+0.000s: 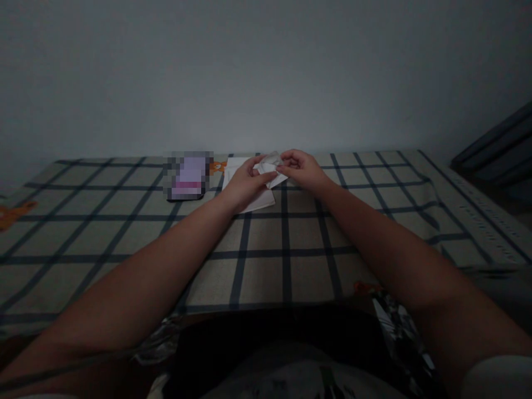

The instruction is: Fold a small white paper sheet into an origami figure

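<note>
Head view: holding a piece of folded white paper (271, 166) between both hands, just above the far part of the desk, close to the wall (266, 72). Gripping its left side and lower edge with the left hand (245, 180), thumb laid across the front, clamped on the paper with the other fingers partly hidden behind. Pinching its right side with the right hand (303, 167), thumb tip and index finger clamped on the paper, remaining fingers curled loosely. Creased and angular in shape, with a greyer, thinner-looking flap standing up at the top; too dim and small to tell the exact fold.

Lying flat beneath the left hand and partly covered by it, near the folded piece: white paper sheets (261, 200), too obscured to count. Resting farther left on the desk, apart from both hands: a smartphone (190, 174), with a dark edge and a pixelated lilac and pink screen. Spread over the desk: a pale checked tablecloth (286, 233) with dark blue lines, printed with orange bears, one (218, 167) of them between phone and sheets. Running along the right border: printed lettering, too blurred to read. Seen at the far right, beyond the cloth: dark striped fabric (499, 149). Showing at the bottom: dark clothing (282, 338) on the lap.
</note>
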A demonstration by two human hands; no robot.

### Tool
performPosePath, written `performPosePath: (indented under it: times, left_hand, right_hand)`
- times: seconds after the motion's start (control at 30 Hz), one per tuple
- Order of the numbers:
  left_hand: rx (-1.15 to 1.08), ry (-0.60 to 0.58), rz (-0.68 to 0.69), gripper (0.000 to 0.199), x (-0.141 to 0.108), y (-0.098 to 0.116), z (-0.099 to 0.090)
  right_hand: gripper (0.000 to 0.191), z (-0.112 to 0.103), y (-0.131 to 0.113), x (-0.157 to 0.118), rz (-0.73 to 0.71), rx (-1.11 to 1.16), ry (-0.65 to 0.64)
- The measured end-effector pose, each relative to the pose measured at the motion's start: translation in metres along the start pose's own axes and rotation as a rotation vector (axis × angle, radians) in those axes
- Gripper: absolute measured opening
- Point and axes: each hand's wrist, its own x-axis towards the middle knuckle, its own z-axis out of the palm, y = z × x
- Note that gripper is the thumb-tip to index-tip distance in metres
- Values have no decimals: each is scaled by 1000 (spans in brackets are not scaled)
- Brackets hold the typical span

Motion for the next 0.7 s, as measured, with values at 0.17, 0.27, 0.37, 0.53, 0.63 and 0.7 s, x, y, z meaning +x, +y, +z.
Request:
performPosePath:
  times: [0.17,0.27,0.37,0.53,0.63,0.7]
  left_hand:
    - [50,29,-18,66,-1,1,-3]
    - [69,53,-44,68,-2,3,-3]
    - [71,77,-68,67,-4,5,0]
    - [33,89,-56,60,-5,6,2]
    - [36,45,-42,59,-4,2,0]
    - [54,33,-18,60,-2,-2,-1]
  right_hand:
    - [24,2,-1,-3,17,12,-44]
    - [24,1,0,-4,54,11,-53]
    - [29,0,1,-4,93,55,-44]
    - [26,0,-1,-3,134,134,-36]
    - [20,-2,-4,-2,141,123,-33]
    - [16,-4,-7,-2,145,119,-31]
